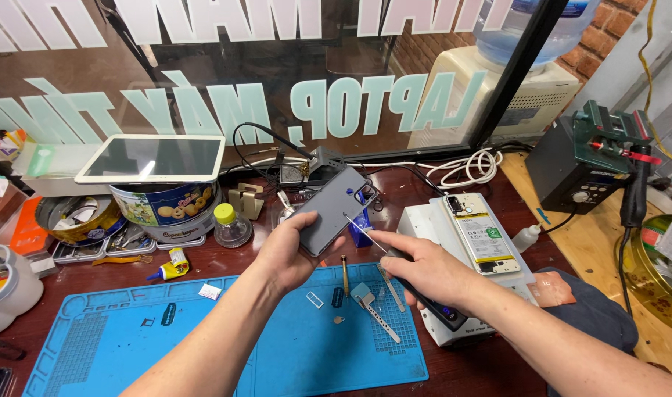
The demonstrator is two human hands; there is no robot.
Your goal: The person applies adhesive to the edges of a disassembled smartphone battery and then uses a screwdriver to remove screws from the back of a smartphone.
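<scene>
The left hand (288,254) holds a grey phone (334,208) up above the worktop (225,261), its back facing the camera and its camera bump toward the far end. The fingers of this hand are clenched around the phone's near end, thumb on one edge. The right hand (424,272) grips a screwdriver (372,239) by its dark handle, fingers closed around it, forefinger stretched along the shaft. The thin metal tip touches the back of the phone near its right edge.

Below the hands lies a blue mat (115,338) with tweezers (380,323), a small metal scraper and a few tiny parts scattered on it. Just right of the right hand, an opened phone (483,235) lies back-up on a white heating plate (424,220), its battery showing. To the left stand a round biscuit tin (167,209) with a white tablet (153,158) resting on top, a small glass bottle with a yellow cap (230,225), and a small glue tube (170,269). At the far right sits a dark soldering station (578,173).
</scene>
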